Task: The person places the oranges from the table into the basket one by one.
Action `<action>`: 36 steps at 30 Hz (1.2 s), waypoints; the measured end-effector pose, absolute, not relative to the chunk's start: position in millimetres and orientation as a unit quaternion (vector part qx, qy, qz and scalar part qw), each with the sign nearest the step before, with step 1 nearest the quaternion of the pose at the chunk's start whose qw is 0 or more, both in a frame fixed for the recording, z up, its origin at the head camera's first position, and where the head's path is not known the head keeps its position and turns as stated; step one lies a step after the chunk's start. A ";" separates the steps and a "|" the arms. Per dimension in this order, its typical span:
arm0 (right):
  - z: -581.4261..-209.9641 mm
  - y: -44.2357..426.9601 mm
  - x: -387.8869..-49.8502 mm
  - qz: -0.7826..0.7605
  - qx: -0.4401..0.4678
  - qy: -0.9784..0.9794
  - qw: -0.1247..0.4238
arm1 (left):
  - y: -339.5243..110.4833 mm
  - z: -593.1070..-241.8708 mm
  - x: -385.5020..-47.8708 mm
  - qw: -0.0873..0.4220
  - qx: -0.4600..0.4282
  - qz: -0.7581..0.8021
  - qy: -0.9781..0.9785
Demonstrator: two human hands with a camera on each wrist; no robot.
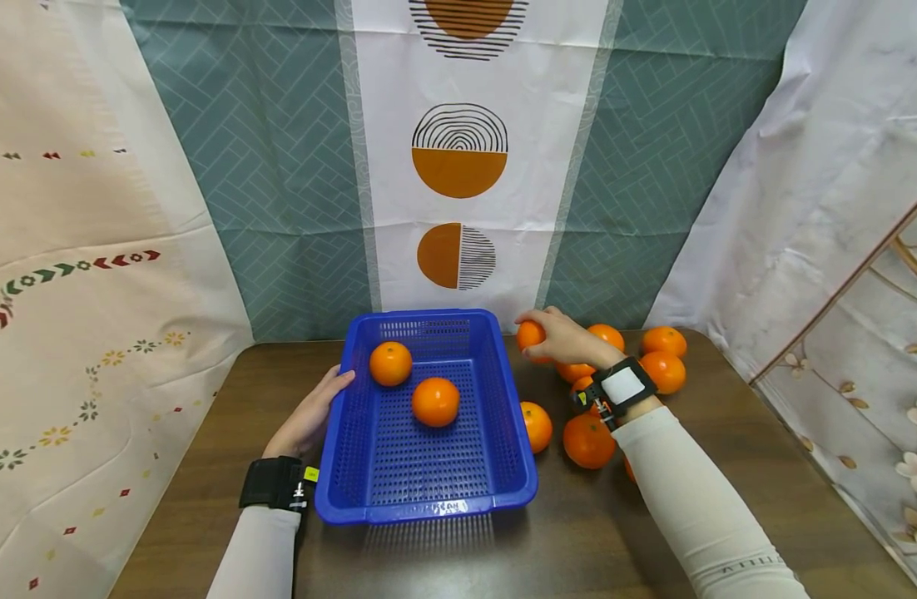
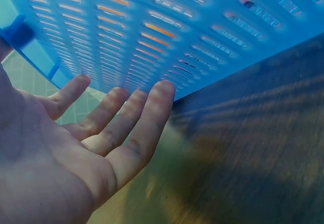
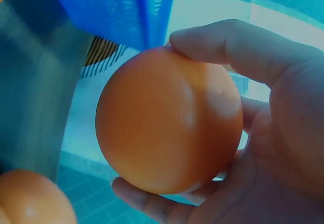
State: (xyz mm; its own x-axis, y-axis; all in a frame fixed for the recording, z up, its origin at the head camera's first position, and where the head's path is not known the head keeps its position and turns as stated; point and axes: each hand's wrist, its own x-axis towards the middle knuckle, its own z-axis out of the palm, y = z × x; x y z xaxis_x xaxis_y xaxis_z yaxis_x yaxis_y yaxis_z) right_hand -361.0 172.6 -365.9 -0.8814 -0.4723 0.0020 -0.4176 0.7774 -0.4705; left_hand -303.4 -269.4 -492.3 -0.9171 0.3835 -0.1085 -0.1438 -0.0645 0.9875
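Observation:
A blue plastic basket (image 1: pixel 428 487) with slotted walls stands on the table, two oranges (image 1: pixel 390 363) lying apart inside it. At its left side is my left hand (image 1: pixel 316 416); in the left wrist view its loosely extended fingers (image 2: pixel 152 117) rest against or very near the slotted wall, and its thumb is near the rim. My right hand (image 1: pixel 567 337), just beyond the basket's right side, grips an orange (image 1: pixel 531 334). The right wrist view shows that orange (image 3: pixel 167 122) between the thumb above and the fingers below and behind.
Several loose oranges (image 1: pixel 589 441) lie right of the basket, some under the right forearm. One orange (image 1: pixel 537 427) sits close to the basket's right wall. A patterned cloth (image 1: pixel 458 249) hangs behind the wooden table (image 1: pixel 204 474).

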 end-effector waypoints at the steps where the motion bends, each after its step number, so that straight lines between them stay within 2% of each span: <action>1: -363.9 171.0 -360.0 -0.236 -0.237 0.941 0.054 | -269.4 -492.3 -303.4 0.182 0.093 0.723 0.659; 7: -347.9 154.9 -358.8 -0.242 -0.256 0.936 0.024 | -269.4 -490.9 -303.0 0.181 0.093 0.723 0.660; 13: -334.1 137.8 -358.1 -0.255 -0.280 0.925 0.027 | -268.3 -490.8 -303.4 0.180 0.091 0.728 0.655; 28: -332.6 102.4 -361.2 -0.267 -0.324 0.906 0.050 | -271.0 -491.9 -301.8 0.177 0.097 0.730 0.653; 36: -351.9 77.4 -369.2 -0.287 -0.359 0.886 0.060 | -268.7 -491.9 -303.0 0.179 0.094 0.732 0.650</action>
